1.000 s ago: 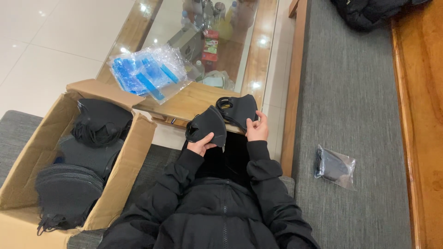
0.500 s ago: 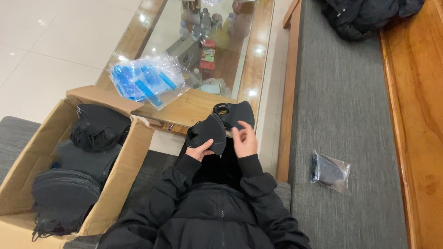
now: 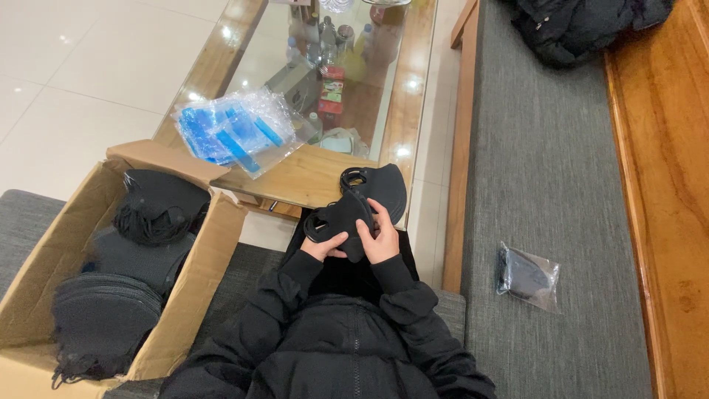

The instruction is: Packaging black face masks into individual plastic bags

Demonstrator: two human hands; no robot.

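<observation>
Both of my hands are together in front of my chest, over my lap. My left hand (image 3: 323, 246) and my right hand (image 3: 382, 235) both grip a black face mask (image 3: 338, 219), folded and held between them. A second black mask (image 3: 384, 188) with its ear loops lies just beyond it, on the near edge of the wooden table; whether my right fingers touch it I cannot tell. My arms are in black padded sleeves.
An open cardboard box (image 3: 215, 238) at my left holds stacks of black masks (image 3: 103, 310). A pile of clear bags with blue strips (image 3: 233, 131) lies on the glass-topped wooden table (image 3: 310, 177). One bagged black mask (image 3: 527, 275) rests on the grey bench cushion (image 3: 561, 185) at my right.
My hands have come together: the mask in my left hand and my right hand now meet on one folded mask, while the other mask rests by the table edge. The view has shifted slightly.
</observation>
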